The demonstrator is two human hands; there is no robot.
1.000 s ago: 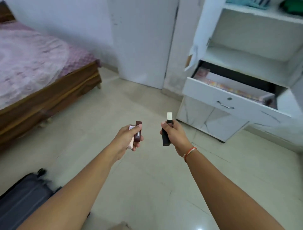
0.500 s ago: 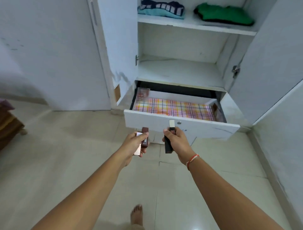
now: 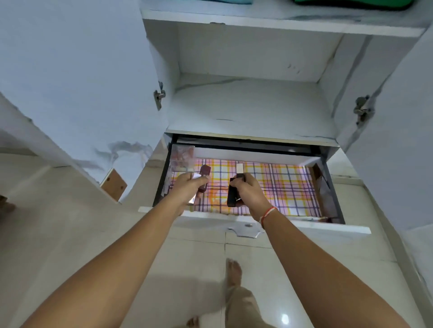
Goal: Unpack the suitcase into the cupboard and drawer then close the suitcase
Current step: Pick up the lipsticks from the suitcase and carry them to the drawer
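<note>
Since half a second ago both hands have advanced from in front of the drawer face to above the drawer's interior, and the view has closed in on the cupboard.

Cupboard [image 3: 253, 105]: white, both doors swung wide, middle shelf bare; top shelf carries a green folded garment [image 3: 351, 2] at right and a light-blue one [image 3: 230, 1] at left, both cut by the frame edge.

Drawer [image 3: 304, 226]: pulled out below the middle shelf, metal handle on its front, floor lined with checked paper [image 3: 281, 187] in pink, yellow and purple. A clear packet [image 3: 181, 155] leans in the back-left corner.

Left hand [image 3: 188, 187]: fingers curled round two small cases, one maroon case [image 3: 204, 174] and one pale case [image 3: 193, 199]; what they contain cannot be told.

Right hand [image 3: 249, 194]: clamped on a black tube [image 3: 232, 197] with a white cap, held upright over the liner; an orange thread band [image 3: 267, 214] circles the wrist.

Floor [image 3: 70, 222]: pale tiles, with one bare foot [image 3: 233, 271] below the drawer.
</note>
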